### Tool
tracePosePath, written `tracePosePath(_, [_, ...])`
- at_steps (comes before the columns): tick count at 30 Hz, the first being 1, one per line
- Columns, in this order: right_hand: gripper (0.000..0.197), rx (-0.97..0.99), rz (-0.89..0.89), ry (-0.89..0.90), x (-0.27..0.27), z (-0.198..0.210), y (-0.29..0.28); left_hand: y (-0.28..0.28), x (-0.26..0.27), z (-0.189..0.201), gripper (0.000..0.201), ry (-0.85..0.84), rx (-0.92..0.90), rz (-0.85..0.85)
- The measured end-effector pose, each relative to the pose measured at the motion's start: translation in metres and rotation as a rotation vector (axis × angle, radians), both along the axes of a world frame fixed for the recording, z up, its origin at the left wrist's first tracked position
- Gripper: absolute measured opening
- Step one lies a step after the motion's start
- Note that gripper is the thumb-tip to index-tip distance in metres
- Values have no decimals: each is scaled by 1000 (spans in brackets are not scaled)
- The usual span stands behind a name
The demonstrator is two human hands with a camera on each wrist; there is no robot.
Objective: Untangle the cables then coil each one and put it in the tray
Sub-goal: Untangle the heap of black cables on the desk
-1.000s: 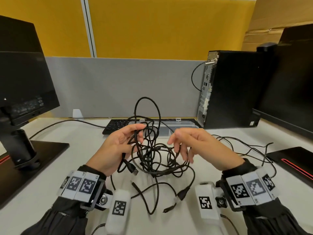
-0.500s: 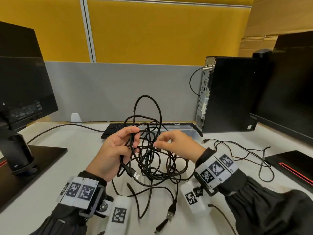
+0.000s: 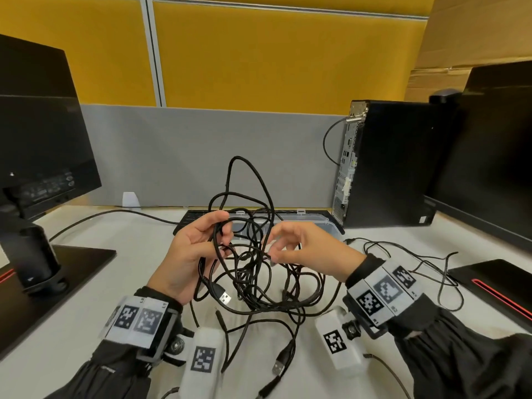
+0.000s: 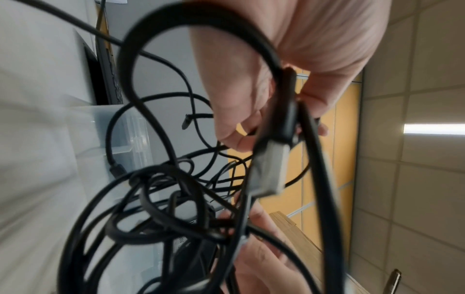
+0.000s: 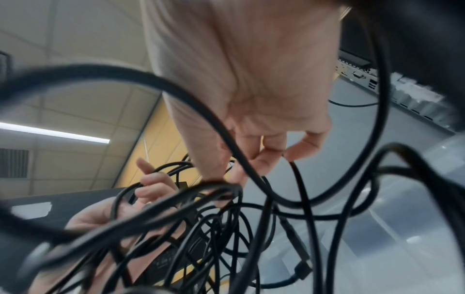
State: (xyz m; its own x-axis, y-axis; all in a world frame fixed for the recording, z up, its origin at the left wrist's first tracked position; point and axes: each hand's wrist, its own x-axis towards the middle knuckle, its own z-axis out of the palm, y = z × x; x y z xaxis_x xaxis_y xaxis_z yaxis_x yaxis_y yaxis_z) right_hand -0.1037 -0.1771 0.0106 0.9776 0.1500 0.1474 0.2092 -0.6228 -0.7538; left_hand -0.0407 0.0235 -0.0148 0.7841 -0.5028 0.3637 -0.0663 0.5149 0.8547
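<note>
Right hand (image 3: 305, 249) moved into the cables (image 3: 259, 272) (white desk (image 3: 115, 283), yellow partition (image 3: 273, 53)).

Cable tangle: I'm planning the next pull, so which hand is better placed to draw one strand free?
Probably the right hand: its fingertips already pinch a single strand, while the left hand grips a bunch of cables, anchoring it above the desk.

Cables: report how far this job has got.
Done: nothing finished; the cables are one black knot and the clear tray behind shows no coil. In hand: the left hand grips several strands, lifting the knot, while the right hand pinches one strand. Left: separating each cable, coiling it, and traying it.
</note>
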Motion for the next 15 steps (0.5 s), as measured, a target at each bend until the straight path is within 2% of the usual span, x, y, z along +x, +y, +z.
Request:
tracePosePath(5, [20, -200, 47, 137, -3, 4, -8, -1, 3, 2, 53, 108, -22, 60])
tracePosePath(8, [24, -369, -1, 133, 1, -6, 2, 0, 4, 1, 63, 116, -3, 55])
tracePosePath(11, [10, -321, -28, 90, 5, -16, 12, -2, 2, 0, 66, 111, 14, 37])
tracePosePath(13, [10, -257, -46, 37, 5, -16, 9, 0, 3, 2, 60, 149, -24, 45])
tracePosePath(15, [14, -73, -115, -5, 3, -13, 2, 2, 5, 5, 57, 195, -62, 67])
